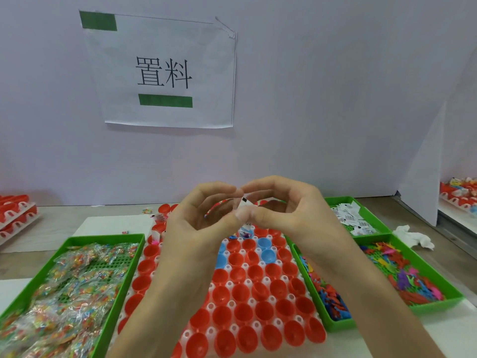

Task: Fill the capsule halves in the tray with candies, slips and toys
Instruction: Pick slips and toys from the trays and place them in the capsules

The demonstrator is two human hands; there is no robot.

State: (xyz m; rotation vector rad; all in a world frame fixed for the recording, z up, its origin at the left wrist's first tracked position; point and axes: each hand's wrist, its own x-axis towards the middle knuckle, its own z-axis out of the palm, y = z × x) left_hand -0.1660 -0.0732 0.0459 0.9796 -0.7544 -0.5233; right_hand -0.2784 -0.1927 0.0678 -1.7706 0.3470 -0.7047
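- Pinching one white slip (244, 205), left hand (201, 220) and right hand (291, 210) meet at frame centre.
- Slip sits between the fingertips, above the tray (255, 324).

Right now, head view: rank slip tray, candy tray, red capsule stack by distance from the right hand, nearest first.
1. Slip tray, just right of the right hand.
2. Candy tray, front left.
3. Red capsule stack, far left edge.
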